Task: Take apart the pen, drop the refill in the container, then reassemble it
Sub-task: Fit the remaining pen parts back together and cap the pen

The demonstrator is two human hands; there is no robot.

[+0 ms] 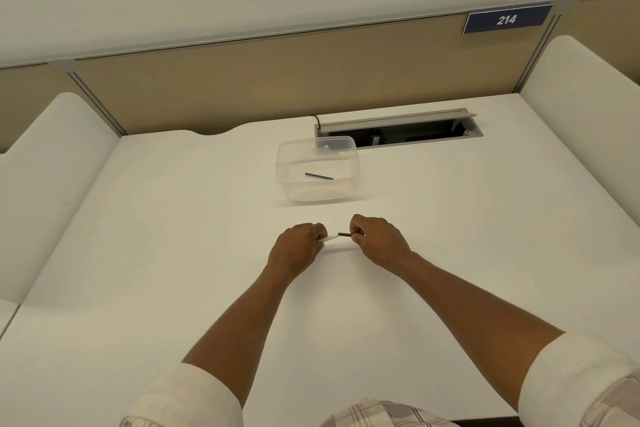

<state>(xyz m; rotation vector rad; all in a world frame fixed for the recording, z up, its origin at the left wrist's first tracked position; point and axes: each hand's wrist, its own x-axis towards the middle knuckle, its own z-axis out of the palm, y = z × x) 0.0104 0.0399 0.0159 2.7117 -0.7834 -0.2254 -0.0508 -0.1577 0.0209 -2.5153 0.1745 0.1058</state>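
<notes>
My left hand (299,246) grips a white pen barrel (329,238) whose open end points right. My right hand (375,237) pinches a small dark pen part (344,235) right at the barrel's end; whether the two parts touch is unclear. Both hands hover just above the white table (173,253) near its middle. Behind them stands a clear plastic container (317,198), and a thin dark refill (319,176) lies on its bottom.
An open cable tray (398,132) is sunk into the table behind the container, with a black cable at its left end. Beige partition panels with a blue sign reading 214 (506,19) close the back. White side dividers flank the desk.
</notes>
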